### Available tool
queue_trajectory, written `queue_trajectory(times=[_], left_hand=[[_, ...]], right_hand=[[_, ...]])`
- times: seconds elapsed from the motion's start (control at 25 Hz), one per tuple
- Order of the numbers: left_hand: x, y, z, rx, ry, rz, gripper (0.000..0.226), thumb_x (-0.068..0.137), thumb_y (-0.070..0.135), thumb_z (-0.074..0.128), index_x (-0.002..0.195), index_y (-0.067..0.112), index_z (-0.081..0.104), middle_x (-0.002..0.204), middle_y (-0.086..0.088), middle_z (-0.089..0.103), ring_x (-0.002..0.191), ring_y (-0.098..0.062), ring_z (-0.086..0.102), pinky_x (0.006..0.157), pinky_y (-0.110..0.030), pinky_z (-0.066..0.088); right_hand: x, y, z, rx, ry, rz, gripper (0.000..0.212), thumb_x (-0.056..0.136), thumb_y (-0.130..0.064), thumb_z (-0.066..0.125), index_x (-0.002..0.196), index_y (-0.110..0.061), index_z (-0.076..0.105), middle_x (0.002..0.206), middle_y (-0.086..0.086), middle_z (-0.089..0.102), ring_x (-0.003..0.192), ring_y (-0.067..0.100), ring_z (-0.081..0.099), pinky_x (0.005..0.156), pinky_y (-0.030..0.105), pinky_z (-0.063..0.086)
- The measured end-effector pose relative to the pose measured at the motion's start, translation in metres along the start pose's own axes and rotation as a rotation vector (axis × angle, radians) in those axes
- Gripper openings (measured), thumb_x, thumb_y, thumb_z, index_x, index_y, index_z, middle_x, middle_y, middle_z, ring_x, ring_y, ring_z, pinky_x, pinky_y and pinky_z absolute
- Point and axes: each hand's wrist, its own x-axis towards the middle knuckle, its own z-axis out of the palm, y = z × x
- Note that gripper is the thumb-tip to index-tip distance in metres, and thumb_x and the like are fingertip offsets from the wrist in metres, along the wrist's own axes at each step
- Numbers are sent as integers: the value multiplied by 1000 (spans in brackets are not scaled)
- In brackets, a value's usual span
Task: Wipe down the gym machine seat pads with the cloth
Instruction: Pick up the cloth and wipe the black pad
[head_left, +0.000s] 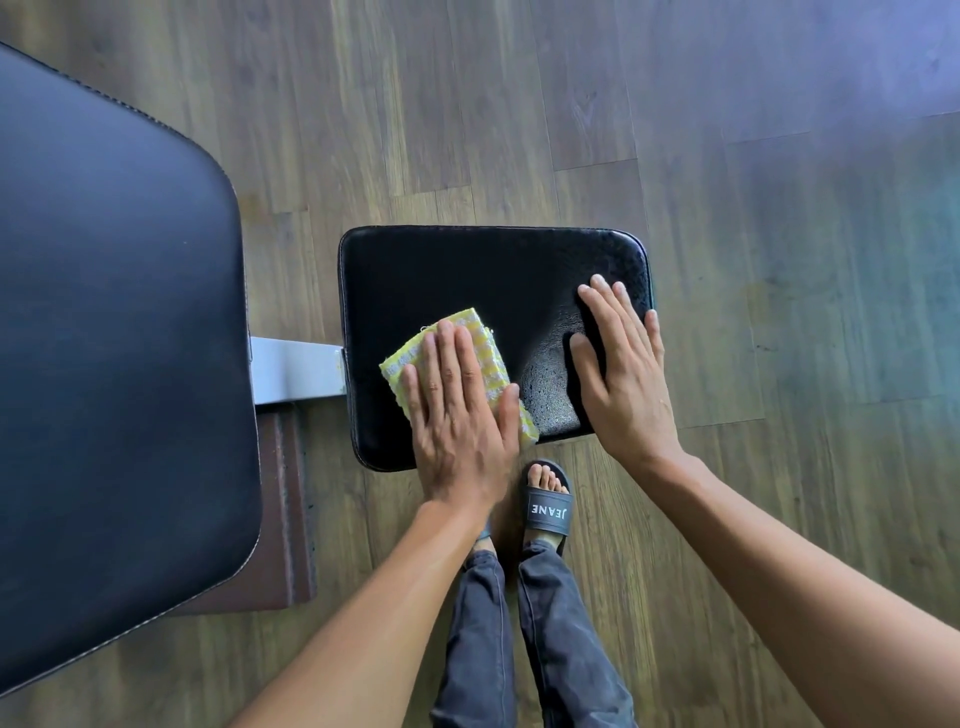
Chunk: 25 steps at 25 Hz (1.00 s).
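Both hands lie flat on the seat pad (467, 270), left hand (460, 421) pressing the cloth (400, 364), right hand (623, 374) empty.

Small black seat pad (467, 280): its far half and centre lie bare and open to a sweep. The left hand (460, 410), flat on the yellow cloth (457, 358), fills the near-left corner; the right hand (621, 364) lies flat over the near-right edge. To the left, a grey bracket (296, 376) bridges the gap to the large pad (119, 332), which walls off that side. Open wooden floor (779, 208) surrounds the far and right sides.
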Motion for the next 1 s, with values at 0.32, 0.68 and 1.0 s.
queue_trajectory(times=[0.32, 0.68, 1.0], left_hand=[[21, -89, -21, -509, 181, -317, 50, 99, 17, 28, 145, 2, 40, 152, -12, 40, 142, -24, 35, 118, -33, 27], [8, -108, -6, -591, 84, -244, 50, 99, 5, 30, 149, 8, 36, 153, -8, 40, 143, -23, 35, 117, -35, 31], [30, -81, -8, -343, 89, -18, 49, 103, 21, 24, 149, 10, 35, 157, -5, 32, 148, -23, 23, 123, -47, 10]], right_hand=[[-38, -94, 49, -117, -122, -238, 47, 100, -27, 41, 146, -15, 40, 159, 4, 29, 149, 20, 20, 122, 44, 13], [-5, -87, 95, -474, -83, -302, 63, 100, -48, 36, 154, -17, 23, 162, 2, 19, 150, 17, 13, 122, 42, 11], [1, -46, 58, -602, -23, -244, 60, 102, -49, 29, 154, -20, 21, 163, 0, 15, 150, 16, 11, 122, 44, 15]])
